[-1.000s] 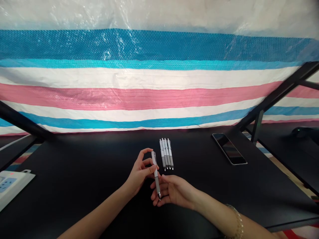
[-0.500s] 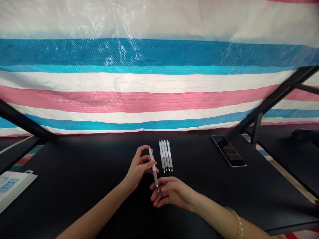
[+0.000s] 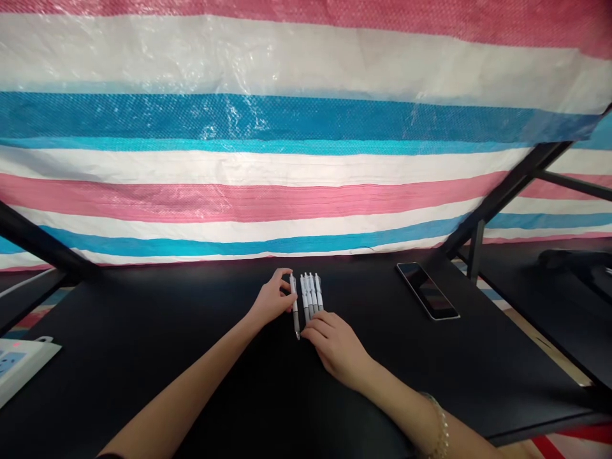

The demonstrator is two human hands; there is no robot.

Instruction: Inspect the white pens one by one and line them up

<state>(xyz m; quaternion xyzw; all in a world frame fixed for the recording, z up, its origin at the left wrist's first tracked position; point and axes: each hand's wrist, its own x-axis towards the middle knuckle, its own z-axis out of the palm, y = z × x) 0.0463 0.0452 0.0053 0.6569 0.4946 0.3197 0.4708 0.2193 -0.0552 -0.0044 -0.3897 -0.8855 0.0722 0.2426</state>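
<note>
Left hand [image 3: 269,302]: thumb and fingers closed on the held pen [image 3: 294,311], gripping its far half, one fingertip at the far end.
Held pen: white and grey, tip toward the near side, just left of four pens [image 3: 312,294] lying side by side.
Right hand [image 3: 337,348]: fingers curled over the near ends of the four pens, just beside the held tip; cannot tell whether gripping anything.
Phone [image 3: 427,291]: flat on the black table [image 3: 153,338], farther right.
Power strip [image 3: 33,363]: at far left edge.
</note>
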